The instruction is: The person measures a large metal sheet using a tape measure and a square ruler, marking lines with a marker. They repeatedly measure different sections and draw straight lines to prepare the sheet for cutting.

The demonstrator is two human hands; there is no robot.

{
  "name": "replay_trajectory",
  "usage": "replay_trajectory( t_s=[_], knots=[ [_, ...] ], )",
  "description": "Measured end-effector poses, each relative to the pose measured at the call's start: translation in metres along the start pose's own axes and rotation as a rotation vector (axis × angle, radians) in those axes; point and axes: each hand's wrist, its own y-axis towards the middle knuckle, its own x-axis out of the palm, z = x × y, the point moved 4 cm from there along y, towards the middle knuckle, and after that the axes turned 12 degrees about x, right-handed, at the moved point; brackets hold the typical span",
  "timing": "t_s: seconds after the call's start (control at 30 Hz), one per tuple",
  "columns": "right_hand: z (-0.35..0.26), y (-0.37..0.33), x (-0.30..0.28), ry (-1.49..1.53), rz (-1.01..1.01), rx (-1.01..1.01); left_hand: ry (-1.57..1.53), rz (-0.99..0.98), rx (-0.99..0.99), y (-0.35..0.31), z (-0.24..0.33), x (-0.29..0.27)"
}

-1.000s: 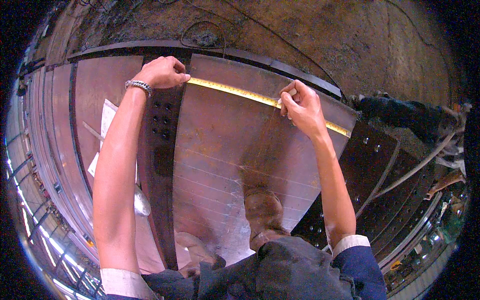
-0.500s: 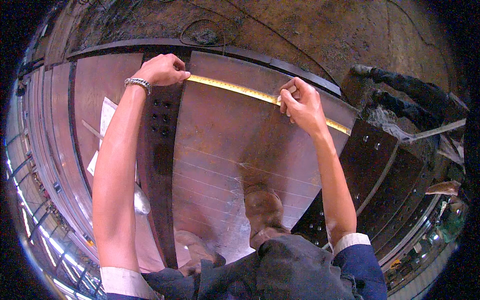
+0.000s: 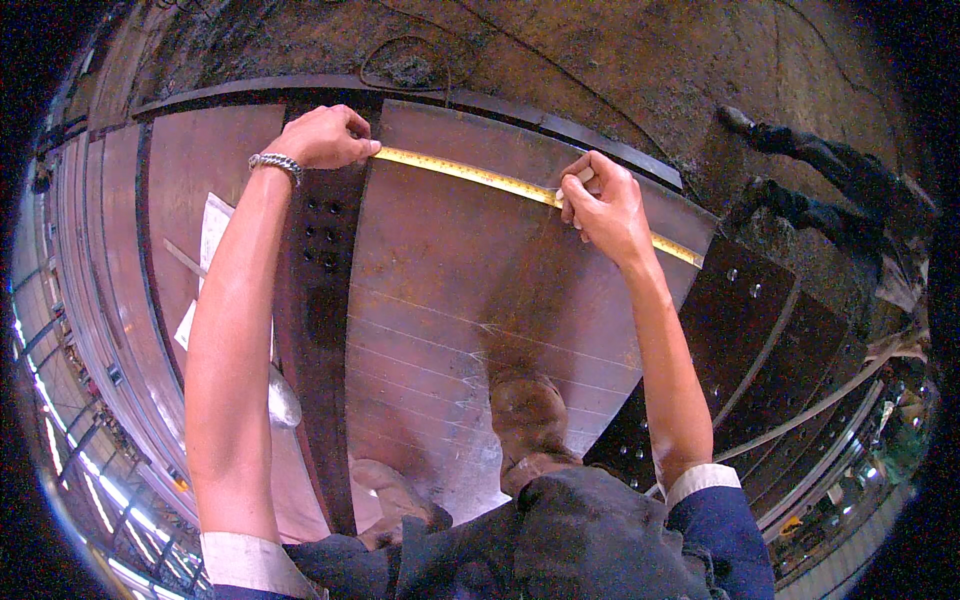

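A yellow tape measure (image 3: 460,170) stretches across the far part of a brown steel plate (image 3: 440,250). Its left end is pinched in my left hand (image 3: 325,138) at the plate's left edge; a chain bracelet circles that wrist. My right hand (image 3: 603,205) is closed on a short white piece of chalk (image 3: 584,177), resting against the tape. Beyond that hand the tape runs on to the plate's right edge. Several thin pale lines cross the nearer half of the plate, where my shoes stand.
White paper sheets (image 3: 212,235) lie on another plate to the left. Dark steel pieces with holes (image 3: 750,300) flank the plate on the right. A person's legs in dark trousers (image 3: 820,165) are at the far right. A cable (image 3: 560,70) runs across the dirty floor.
The person at the right has shifted, and a long pale strip there has swung lower and closer to my right arm. My hands and the tape have hardly moved.
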Motion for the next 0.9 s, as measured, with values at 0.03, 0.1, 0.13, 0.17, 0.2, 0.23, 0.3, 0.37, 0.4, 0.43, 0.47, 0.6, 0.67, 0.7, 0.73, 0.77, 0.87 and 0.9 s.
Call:
replay_trajectory(
  t_s=[0.03,0.1,0.13,0.17,0.2,0.23,0.3,0.37,0.4,0.43,0.47,0.6,0.67,0.7,0.73,0.77,0.87,0.9],
  knots=[
    [-0.001,-0.001,-0.001,0.000,-0.001,0.003,-0.006,0.015,-0.012,-0.003,0.004,-0.002],
    [0.000,-0.001,-0.001,-0.006,0.000,0.018,-0.018,0.045,-0.037,-0.009,0.013,-0.007],
    [0.000,-0.001,-0.001,-0.011,-0.001,0.027,-0.018,0.024,-0.021,-0.007,0.010,-0.005],
    [0.000,0.000,-0.001,-0.016,-0.002,0.036,-0.019,0.003,-0.004,-0.003,0.006,-0.003],
    [0.003,0.002,0.000,-0.011,0.005,0.002,-0.019,-0.018,0.012,0.000,0.002,0.000],
    [0.003,0.002,0.000,-0.008,0.006,0.000,-0.013,0.002,0.023,-0.001,0.002,-0.001],
    [0.003,0.002,0.000,-0.003,0.008,-0.005,-0.001,0.041,0.045,-0.002,0.003,-0.001],
    [0.002,0.001,0.001,0.037,-0.003,0.039,0.000,0.083,0.055,-0.002,0.001,0.001],
    [0.003,0.001,0.001,0.057,-0.009,0.061,0.000,0.105,0.059,-0.002,0.000,0.002],
    [0.004,0.002,0.000,0.058,-0.004,0.039,0.000,0.085,0.063,-0.002,0.002,0.001],
    [0.007,0.004,0.000,0.059,0.002,0.017,-0.001,0.066,0.067,-0.001,0.003,0.000],
    [0.005,0.003,0.000,0.039,-0.008,0.037,-0.004,0.035,0.057,0.000,0.001,0.000],
    [0.003,0.002,-0.001,0.024,-0.011,0.045,-0.010,0.047,0.064,0.000,0.001,0.000],
    [0.002,0.001,-0.001,0.017,-0.012,0.049,-0.012,0.053,0.067,0.000,0.002,0.000],
    [0.002,0.001,-0.001,0.024,-0.013,0.043,-0.015,0.042,0.068,0.000,0.001,0.000],
    [0.001,0.001,0.000,0.032,-0.014,0.037,-0.017,0.032,0.069,0.000,0.000,0.000],
    [0.000,0.000,0.000,0.028,-0.014,0.040,-0.008,0.020,0.070,-0.001,0.003,-0.001],
    [0.000,0.000,-0.001,0.022,-0.013,0.045,-0.002,0.019,0.071,-0.001,0.005,-0.002]
  ],
)
